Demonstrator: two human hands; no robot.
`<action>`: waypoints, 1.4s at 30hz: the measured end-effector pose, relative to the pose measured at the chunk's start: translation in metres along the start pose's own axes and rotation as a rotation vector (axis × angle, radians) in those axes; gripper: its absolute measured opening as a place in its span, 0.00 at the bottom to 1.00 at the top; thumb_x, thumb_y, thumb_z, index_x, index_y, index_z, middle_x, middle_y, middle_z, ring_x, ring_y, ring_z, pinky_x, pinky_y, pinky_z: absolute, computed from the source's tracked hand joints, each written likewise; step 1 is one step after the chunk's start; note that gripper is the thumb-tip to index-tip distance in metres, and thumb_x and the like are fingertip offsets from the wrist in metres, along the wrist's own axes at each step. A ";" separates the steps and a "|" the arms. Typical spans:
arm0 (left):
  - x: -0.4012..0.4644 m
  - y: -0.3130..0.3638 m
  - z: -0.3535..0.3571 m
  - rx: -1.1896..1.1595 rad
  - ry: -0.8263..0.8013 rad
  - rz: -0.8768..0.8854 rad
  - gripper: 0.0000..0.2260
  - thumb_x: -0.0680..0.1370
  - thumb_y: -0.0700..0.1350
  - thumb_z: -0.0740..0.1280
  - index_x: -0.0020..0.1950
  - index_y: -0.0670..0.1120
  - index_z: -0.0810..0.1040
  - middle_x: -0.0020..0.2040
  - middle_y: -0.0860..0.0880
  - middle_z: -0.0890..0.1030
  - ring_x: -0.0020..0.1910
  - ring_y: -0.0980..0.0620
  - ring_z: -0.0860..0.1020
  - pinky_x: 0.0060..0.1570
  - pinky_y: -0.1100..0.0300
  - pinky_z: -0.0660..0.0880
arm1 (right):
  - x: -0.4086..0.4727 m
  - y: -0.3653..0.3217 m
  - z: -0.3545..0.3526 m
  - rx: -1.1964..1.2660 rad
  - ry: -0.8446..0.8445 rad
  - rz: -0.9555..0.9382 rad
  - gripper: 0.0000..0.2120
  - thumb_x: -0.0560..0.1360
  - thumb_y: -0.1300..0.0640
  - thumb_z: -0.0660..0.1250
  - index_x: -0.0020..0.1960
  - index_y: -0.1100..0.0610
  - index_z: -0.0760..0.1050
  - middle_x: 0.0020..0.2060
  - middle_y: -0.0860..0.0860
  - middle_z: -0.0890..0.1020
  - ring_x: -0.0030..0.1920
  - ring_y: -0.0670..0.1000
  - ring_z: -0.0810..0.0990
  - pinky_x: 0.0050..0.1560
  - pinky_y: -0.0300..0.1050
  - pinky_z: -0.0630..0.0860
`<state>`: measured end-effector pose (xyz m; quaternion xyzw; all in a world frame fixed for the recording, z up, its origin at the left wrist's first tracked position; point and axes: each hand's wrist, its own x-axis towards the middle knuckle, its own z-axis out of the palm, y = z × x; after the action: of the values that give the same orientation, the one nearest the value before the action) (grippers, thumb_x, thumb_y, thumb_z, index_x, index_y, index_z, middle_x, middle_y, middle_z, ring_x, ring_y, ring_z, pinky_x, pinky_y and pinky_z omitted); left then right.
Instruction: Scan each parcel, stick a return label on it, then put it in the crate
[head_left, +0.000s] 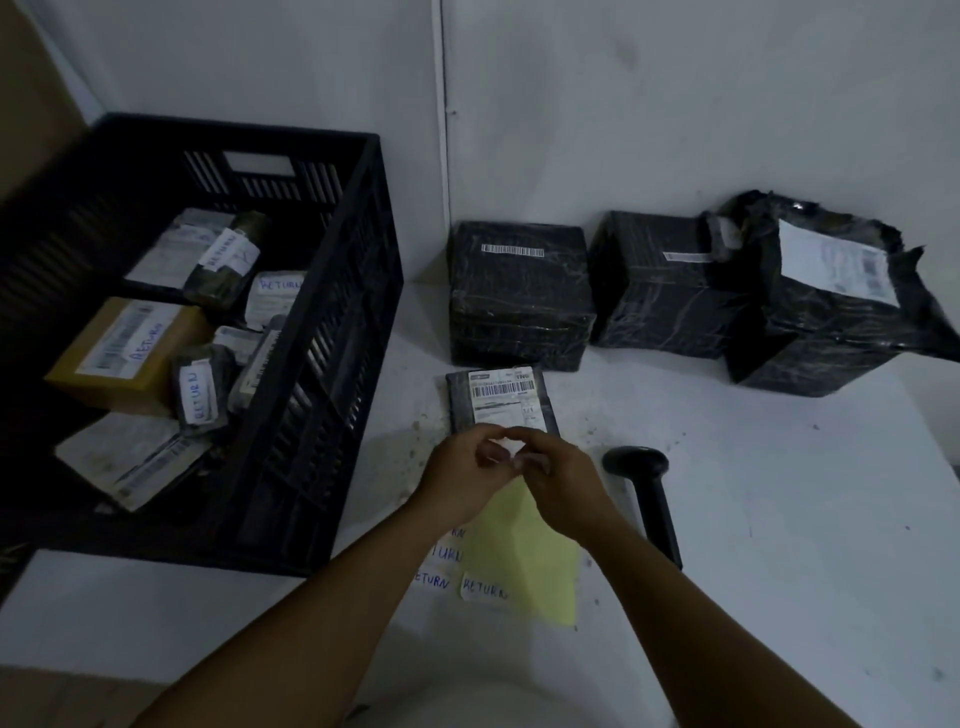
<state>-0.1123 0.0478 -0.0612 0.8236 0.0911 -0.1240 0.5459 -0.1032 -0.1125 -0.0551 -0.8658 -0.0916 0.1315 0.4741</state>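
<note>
We find the left hand (470, 467) and right hand (553, 470) pinching one small white sticker (506, 448) between curled fingertips, above the pale yellow backing sheet (519, 551). The flat grey parcel (501, 397) lies at twelve o'clock; the black slatted plastic crate (332, 332) at ten. We judge the sticker may curl and stick to fingers. Loose labels (483, 587) read "RETURN".

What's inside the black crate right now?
The black crate holds several parcels; at least four show handwritten RETURN labels, including a brown box. Whatever lies beneath them, and the crate floor, is mostly covered.
</note>
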 end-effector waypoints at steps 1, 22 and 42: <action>0.005 0.002 0.000 -0.032 0.034 -0.031 0.12 0.74 0.50 0.74 0.57 0.55 0.79 0.49 0.54 0.83 0.49 0.57 0.81 0.48 0.62 0.78 | 0.005 0.000 -0.001 0.013 0.004 0.005 0.20 0.80 0.66 0.62 0.69 0.50 0.74 0.54 0.53 0.83 0.51 0.51 0.82 0.53 0.46 0.80; 0.097 -0.012 0.016 0.441 0.395 -0.074 0.05 0.76 0.43 0.70 0.44 0.51 0.84 0.53 0.50 0.79 0.56 0.47 0.71 0.54 0.51 0.75 | 0.112 0.034 0.027 -0.204 0.227 0.219 0.08 0.75 0.56 0.68 0.54 0.54 0.77 0.42 0.51 0.83 0.40 0.50 0.80 0.40 0.45 0.77; 0.085 -0.018 0.012 0.258 0.443 -0.265 0.35 0.69 0.55 0.78 0.71 0.47 0.70 0.62 0.45 0.74 0.61 0.44 0.74 0.57 0.46 0.76 | 0.095 0.051 0.018 -0.445 0.271 0.337 0.32 0.72 0.33 0.66 0.67 0.53 0.70 0.57 0.55 0.75 0.57 0.57 0.74 0.52 0.49 0.74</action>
<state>-0.0376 0.0449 -0.1070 0.8740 0.2986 -0.0220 0.3826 -0.0174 -0.0984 -0.1208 -0.9609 0.0906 0.0682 0.2525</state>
